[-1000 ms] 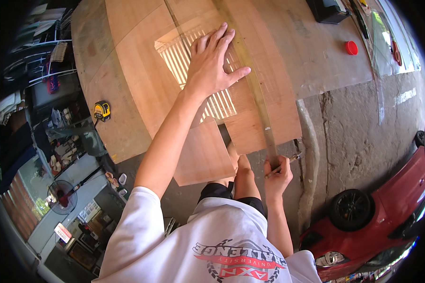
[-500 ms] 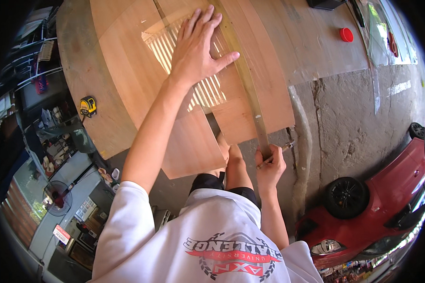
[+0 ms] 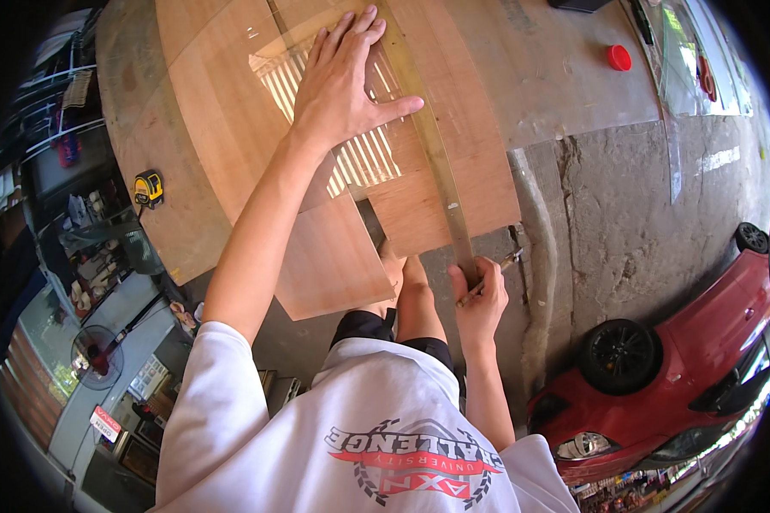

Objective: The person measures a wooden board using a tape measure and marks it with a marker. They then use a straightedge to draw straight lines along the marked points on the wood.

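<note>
My left hand (image 3: 338,90) lies flat with fingers spread on a clear glass sheet (image 3: 370,161), its fingertips beside a long wooden straightedge (image 3: 434,141). Bright stripes that look like a reflection show on the glass under this palm. The straightedge runs down toward me and ends past the near edge of the reddish plywood (image 3: 488,184). At that end, my right hand (image 3: 481,303) is closed around a slim tool with a metal head, seemingly a glass cutter (image 3: 512,258). The right thumb and fingers also meet the tip of the straightedge.
A yellow and black tape measure (image 3: 149,188) lies on the worktable (image 3: 128,111) at the left. Toward the far right are a red cap (image 3: 618,57), glass panes (image 3: 680,60) and red-handled scissors (image 3: 707,79). A red car (image 3: 701,342) stands on concrete at the right.
The whole view has shifted slightly, so everything sits a little further left and up. Both hands keep about the same places on the glass and the straightedge.
</note>
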Tool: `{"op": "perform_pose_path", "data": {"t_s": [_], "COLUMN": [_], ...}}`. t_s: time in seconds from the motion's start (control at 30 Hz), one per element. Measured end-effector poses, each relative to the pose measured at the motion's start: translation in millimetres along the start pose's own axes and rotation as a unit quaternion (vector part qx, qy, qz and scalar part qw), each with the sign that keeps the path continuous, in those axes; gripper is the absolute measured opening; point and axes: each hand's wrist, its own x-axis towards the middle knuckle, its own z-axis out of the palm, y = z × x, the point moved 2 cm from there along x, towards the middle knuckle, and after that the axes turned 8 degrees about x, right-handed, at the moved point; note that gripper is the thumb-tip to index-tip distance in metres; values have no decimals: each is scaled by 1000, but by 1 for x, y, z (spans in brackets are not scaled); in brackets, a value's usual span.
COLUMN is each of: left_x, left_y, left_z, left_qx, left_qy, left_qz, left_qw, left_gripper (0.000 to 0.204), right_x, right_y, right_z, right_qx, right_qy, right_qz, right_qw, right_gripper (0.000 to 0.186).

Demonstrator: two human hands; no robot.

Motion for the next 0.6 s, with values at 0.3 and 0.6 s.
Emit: {"op": "perform_pose_path", "data": {"t_s": [0.3, 0.6], "left_x": [-2, -2], "left_y": [-1, -3], "left_z": [3, 5], "left_qx": [-1, 6], "left_qy": [13, 29], "left_qz": [-2, 6], "left_qw": [1000, 1000], "left_gripper": [115, 115], "right_x": [100, 313], "right_y": [15, 0], "right_z": [-110, -166], "right_qx": [119, 190], "right_qy": [180, 155], "right_qz": [-123, -127], "right_qw": [969, 961], "right_gripper": [65, 21]}}
